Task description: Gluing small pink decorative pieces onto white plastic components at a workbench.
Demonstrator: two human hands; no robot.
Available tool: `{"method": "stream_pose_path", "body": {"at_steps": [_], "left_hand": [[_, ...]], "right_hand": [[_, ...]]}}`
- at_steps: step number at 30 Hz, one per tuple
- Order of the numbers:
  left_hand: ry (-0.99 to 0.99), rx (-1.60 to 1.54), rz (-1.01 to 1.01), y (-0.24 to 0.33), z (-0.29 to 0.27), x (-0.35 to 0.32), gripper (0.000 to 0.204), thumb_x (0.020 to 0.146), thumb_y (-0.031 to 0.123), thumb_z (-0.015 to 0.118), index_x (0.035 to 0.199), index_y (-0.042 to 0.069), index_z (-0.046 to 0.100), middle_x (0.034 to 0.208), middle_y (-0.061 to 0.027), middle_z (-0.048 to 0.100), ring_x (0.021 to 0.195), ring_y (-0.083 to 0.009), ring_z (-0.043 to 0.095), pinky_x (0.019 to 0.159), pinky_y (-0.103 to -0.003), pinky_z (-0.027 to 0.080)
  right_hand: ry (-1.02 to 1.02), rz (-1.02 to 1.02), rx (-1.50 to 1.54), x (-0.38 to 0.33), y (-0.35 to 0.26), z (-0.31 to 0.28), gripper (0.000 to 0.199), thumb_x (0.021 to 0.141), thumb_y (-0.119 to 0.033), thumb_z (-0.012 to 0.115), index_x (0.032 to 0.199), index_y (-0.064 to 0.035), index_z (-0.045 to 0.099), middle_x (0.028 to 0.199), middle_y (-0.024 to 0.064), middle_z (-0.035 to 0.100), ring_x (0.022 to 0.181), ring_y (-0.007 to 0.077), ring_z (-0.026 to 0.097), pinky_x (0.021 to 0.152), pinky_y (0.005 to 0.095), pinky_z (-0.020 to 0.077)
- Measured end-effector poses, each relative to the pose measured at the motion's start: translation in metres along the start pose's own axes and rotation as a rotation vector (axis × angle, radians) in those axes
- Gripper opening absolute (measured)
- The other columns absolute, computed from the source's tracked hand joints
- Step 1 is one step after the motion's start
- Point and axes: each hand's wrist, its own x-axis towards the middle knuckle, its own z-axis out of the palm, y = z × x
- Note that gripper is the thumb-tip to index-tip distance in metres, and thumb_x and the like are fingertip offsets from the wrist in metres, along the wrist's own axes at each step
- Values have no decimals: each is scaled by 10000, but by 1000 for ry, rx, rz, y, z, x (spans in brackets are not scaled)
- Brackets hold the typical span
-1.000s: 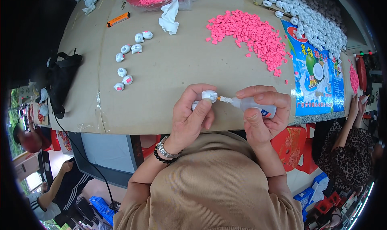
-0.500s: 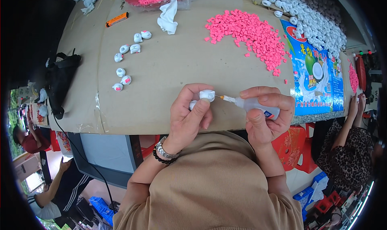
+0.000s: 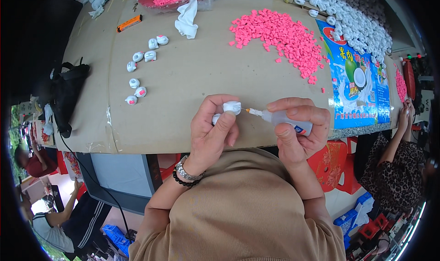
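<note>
Glue bottle (image 3: 286, 121) in our right hand (image 3: 298, 133) keeps its orange nozzle at the small white piece (image 3: 231, 107) pinched by our left hand (image 3: 213, 133), near the desk (image 3: 192, 78) edge; barely anything has shifted, so gluing probably continues.

Left hand (image 3: 211, 132) pinches white cap (image 3: 231, 107); right hand (image 3: 298, 128) holds glue bottle (image 3: 284, 120), nozzle touching.

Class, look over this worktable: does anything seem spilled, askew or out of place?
Mostly orderly. A few pink pieces lie strayed from the pink heap, toward the poster. A crumpled white cloth lies loose on the table. Nothing looks damaged.
</note>
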Motion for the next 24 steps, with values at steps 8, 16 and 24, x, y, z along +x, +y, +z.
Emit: {"method": "stream_pose_path", "body": {"at_steps": [8,16,24], "left_hand": [[2,-5,3,-1,1,0,331,952,257,566,1156,9,488,765,11,502,495,-60,439,441,-194,321],[10,-3,-4,1,2,0,318,952,242,566,1154,8,490,757,10,500,492,-60,436,441,-195,322],[6,-9,-9,0,0,0,307,959,249,553,1148,13,496,801,-10,533,482,-60,439,439,-196,327]], "right_hand": [[1,-11,12,1,-2,0,308,834,-120,717,1005,-17,484,945,192,656,764,169,617,624,253,479],[-17,1,-9,1,-3,0,302,836,-119,714,1000,-17,483,941,193,657,754,168,615,610,252,476],[60,-27,29,2,0,-2,331,829,-129,726,1012,-25,470,955,192,647,782,171,618,647,250,476]]}}
